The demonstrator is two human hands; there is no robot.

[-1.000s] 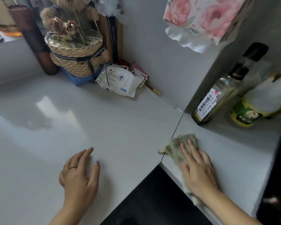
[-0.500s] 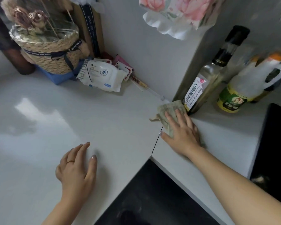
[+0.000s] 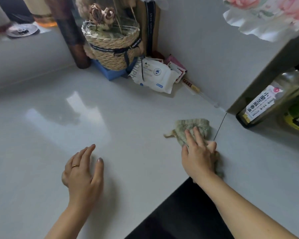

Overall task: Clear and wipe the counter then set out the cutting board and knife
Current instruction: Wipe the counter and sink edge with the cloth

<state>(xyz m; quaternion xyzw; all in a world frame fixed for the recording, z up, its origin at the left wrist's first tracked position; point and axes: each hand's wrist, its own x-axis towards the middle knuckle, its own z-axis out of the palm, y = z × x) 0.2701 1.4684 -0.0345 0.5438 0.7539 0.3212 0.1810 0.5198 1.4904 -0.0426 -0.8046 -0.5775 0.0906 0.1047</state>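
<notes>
I'm pressing my right hand (image 3: 198, 158), fingers straight, onto the cloth (image 3: 192, 125) at centre right; my left hand (image 3: 84, 173) is lying open, lower left.

On the counter (image 3: 41, 126), a rope basket (image 3: 112, 49) is standing at 11 o'clock, a wipes pack (image 3: 154, 75) lying at 12, a sesame oil bottle (image 3: 266, 104) standing at 3, and a cloth (image 3: 192, 128) lying at 4 under the right hand (image 3: 198, 157).

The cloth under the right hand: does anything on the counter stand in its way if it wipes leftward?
Only the left hand, resting on the counter left of the cloth that the right hand presses. The strip between them is bare. The wipes pack and basket sit further back in the corner, off that path.
</notes>
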